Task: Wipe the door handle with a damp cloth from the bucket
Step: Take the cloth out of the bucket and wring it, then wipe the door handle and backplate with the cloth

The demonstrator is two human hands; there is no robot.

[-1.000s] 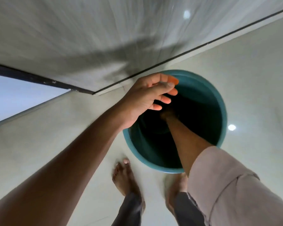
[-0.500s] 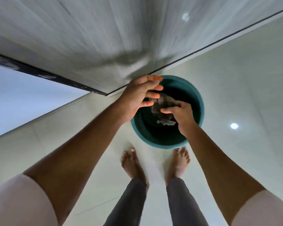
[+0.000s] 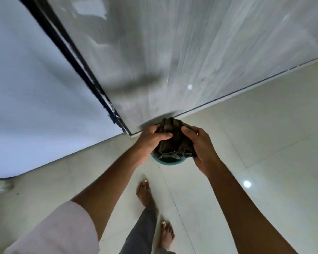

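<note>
Holding a dark bunched cloth (image 3: 174,140) above the teal bucket (image 3: 168,163), our left hand (image 3: 151,142) and right hand (image 3: 202,149) both close around it. We see the bucket on the tiled floor (image 3: 264,143), beside the door's (image 3: 173,52) bottom edge.

Glossy pale floor tiles (image 3: 264,143) mirror a ceiling light; a grey streaked panel (image 3: 173,52) meets a black frame (image 3: 77,66).

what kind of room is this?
Probably an indoor doorway or hallway of a home: glossy pale floor tiles, a grey streaked door panel with black edge, plain white wall. No furniture visible.
</note>
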